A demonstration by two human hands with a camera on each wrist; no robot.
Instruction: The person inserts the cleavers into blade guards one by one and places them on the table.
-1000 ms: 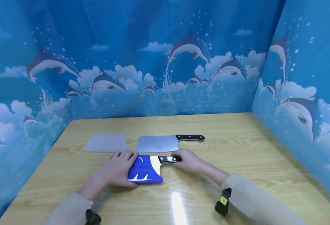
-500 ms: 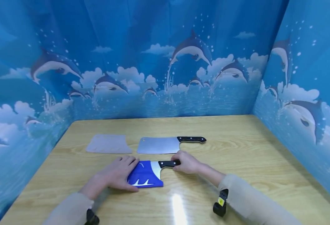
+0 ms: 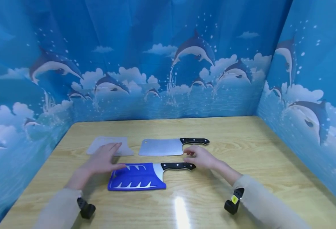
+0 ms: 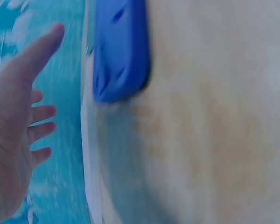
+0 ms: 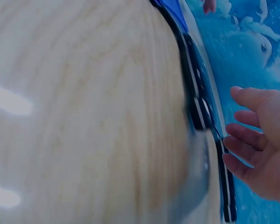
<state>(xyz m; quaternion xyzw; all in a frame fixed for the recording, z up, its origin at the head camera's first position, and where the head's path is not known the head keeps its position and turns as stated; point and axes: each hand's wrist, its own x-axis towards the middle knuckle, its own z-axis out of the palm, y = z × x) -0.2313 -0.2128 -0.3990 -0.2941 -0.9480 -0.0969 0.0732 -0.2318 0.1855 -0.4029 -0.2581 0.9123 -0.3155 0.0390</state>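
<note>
In the head view, a cleaver lies flat on the table in a blue sheath [image 3: 136,179] with white tooth-like marks. Its black riveted handle [image 3: 176,166] points right. My left hand [image 3: 102,159] hovers at the sheath's far left corner, thumb over its upper edge, fingers extended across part of the pale sheath [image 3: 106,140] behind. Just beyond the handle's end is my right hand [image 3: 203,157], fingers loosely bent and holding nothing. Between both hands, farther back, rests a bare cleaver [image 3: 160,147] with a black handle. The left wrist view shows the blue sheath's end apart from my left palm [image 4: 9,121].
The wood-grain table [image 3: 228,133] meets a blue dolphin-print curtain [image 3: 145,105] at the back and sides. A bright light reflection [image 3: 182,213] falls near the front. Each wrist carries a black strapped camera.
Both hands have let go of the sheathed cleaver. The left hand moved up and left off the blue sheath; the right hand moved right off the handle. The cleaver stays on the table.
</note>
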